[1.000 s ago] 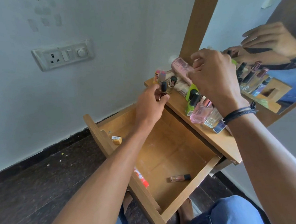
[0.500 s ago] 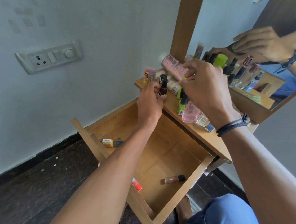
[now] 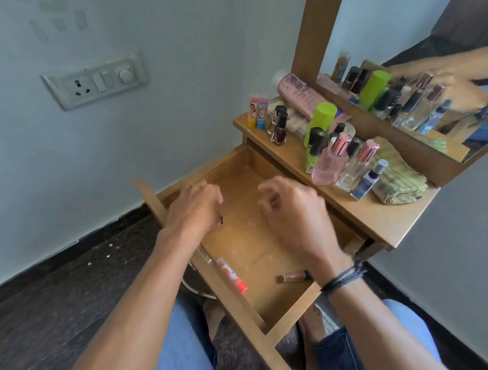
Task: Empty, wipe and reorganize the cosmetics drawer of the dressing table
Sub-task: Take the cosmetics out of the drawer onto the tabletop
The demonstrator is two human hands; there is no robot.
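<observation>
Pale wall with a switch plate [image 3: 94, 81], dark stone floor, wooden dressing table [image 3: 388, 215] under a mirror [image 3: 418, 27]. Drawer [image 3: 242, 244] pulled wide open, nearly bare — a red-and-white tube [image 3: 232, 275] against its front wall, a small lip gloss [image 3: 293, 276] near the right corner. Left hand [image 3: 194, 209] and right hand [image 3: 296, 212] over the drawer, fingers loosely curled, gripping nothing visible. Bottles [image 3: 328, 164], nail polish [image 3: 278, 130] and a folded green cloth [image 3: 400, 175] crowded on the tabletop.

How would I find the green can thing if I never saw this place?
Start at the wooden shelf under the mirror, above the open drawer. Among its crowded bottles stands the bright lime-green can. It is the only green one, taller than the dark-capped bottles around it.
</observation>
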